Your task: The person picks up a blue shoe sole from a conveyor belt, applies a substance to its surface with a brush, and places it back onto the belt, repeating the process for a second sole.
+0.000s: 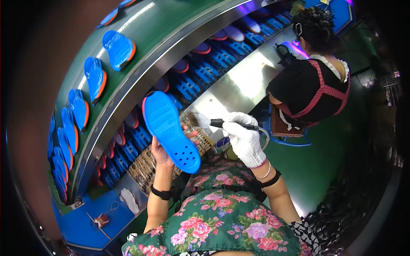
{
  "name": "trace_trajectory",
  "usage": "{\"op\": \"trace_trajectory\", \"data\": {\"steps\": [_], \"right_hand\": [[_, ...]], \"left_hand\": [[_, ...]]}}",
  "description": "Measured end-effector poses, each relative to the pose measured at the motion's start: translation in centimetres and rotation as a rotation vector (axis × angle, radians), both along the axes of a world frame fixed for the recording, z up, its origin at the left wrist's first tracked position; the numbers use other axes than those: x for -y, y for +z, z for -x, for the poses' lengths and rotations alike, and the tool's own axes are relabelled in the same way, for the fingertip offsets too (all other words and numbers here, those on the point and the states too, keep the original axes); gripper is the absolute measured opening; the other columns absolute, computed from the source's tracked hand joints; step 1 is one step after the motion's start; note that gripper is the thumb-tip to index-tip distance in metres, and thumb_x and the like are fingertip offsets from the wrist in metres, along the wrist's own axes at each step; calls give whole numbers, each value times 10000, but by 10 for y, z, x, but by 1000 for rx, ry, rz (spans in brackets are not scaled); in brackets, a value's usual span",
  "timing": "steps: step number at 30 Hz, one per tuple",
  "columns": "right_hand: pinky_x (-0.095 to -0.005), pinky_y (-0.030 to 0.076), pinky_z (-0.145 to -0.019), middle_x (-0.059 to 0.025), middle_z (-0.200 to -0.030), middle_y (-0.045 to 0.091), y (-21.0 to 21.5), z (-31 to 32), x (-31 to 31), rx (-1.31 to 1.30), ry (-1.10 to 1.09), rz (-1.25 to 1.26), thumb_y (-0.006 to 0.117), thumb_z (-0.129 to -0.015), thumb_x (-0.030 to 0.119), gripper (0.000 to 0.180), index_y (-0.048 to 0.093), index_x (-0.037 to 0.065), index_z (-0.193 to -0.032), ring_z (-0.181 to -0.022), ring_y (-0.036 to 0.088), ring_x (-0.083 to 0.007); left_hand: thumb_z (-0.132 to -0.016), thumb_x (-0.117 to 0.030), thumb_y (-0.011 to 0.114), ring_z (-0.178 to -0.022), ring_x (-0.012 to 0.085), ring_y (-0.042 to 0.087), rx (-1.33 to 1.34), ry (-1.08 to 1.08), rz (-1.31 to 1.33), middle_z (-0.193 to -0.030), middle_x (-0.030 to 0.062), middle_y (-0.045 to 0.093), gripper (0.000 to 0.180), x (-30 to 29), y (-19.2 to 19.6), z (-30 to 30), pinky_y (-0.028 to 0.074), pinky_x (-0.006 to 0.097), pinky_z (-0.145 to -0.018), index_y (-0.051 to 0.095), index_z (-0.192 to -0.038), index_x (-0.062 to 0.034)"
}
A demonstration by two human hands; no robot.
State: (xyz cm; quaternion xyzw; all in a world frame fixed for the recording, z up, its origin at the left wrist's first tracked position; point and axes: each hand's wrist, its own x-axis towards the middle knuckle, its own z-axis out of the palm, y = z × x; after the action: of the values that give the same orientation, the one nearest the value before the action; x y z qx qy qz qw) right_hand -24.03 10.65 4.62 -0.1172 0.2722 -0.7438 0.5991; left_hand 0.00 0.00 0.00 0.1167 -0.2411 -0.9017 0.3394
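Note:
My bare left hand (160, 154) holds a blue shoe insole (167, 123) from below, its thumb and fingers around the edges. The insole lies tilted, its ridged face up, several dark holes at the lower end and a pinkish rim at the upper left. In a white knit glove, my right hand (244, 138) grips a brush (217, 123) by its black handle. From the handle's back end a thin tube runs round behind the glove. The brush's pale bristle end points left at the insole and seems apart from it.
A green conveyor belt (134, 32) carries blue insoles (118, 50) behind a steel rail (147, 64). Below the rail run blue racks (188, 88) and a shiny metal table (245, 79). A person (309, 85) sits at right. A white glove (129, 200) lies on a blue table (85, 226).

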Motion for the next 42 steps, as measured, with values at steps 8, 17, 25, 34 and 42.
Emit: {"op": "trace_trajectory", "data": {"steps": [8,17,25,34,42], "right_hand": [[-269,539,-643,-113,-891,727,41,-43,39,-1073,-202,217,750,-815,-60,115,742,-40,-928,-704,681,-142],[-397,564,-817,-127,-1059,756,46,-36,54,-1621,-427,490,760,-792,54,276,756,34,-1067,-911,716,-275],[-341,568,-712,-110,-968,753,40,-57,39,-1419,-345,390,794,-791,-14,208,767,32,-992,-850,723,-220],[-362,575,-808,-108,-1086,761,33,-43,49,-1487,-239,536,750,-794,59,314,771,74,-1107,-934,724,-272],[-391,570,-795,-119,-1048,762,24,-31,59,-1429,-257,508,754,-795,25,245,780,39,-1038,-935,721,-280]], "left_hand": [[-765,-987,238,-1029,374,676,-202,55,-533,-1171,196,670,1186,-25,23,17,541,562,-933,446,-1451,-42],[-953,-812,276,-1419,294,439,344,255,-137,-1578,84,428,928,-42,20,30,352,468,-1188,306,-1597,-145],[-892,-889,231,-1354,288,504,423,201,-243,-1506,116,496,1032,-36,16,36,405,472,-1147,325,-1577,-123],[-862,-911,270,-1355,317,499,327,177,-178,-1513,116,481,1069,-16,-3,30,392,503,-1158,279,-1591,-128],[-841,-929,283,-1299,310,549,-261,54,-378,-1468,131,525,1080,2,-46,28,444,495,-1116,315,-1572,-135]]}}
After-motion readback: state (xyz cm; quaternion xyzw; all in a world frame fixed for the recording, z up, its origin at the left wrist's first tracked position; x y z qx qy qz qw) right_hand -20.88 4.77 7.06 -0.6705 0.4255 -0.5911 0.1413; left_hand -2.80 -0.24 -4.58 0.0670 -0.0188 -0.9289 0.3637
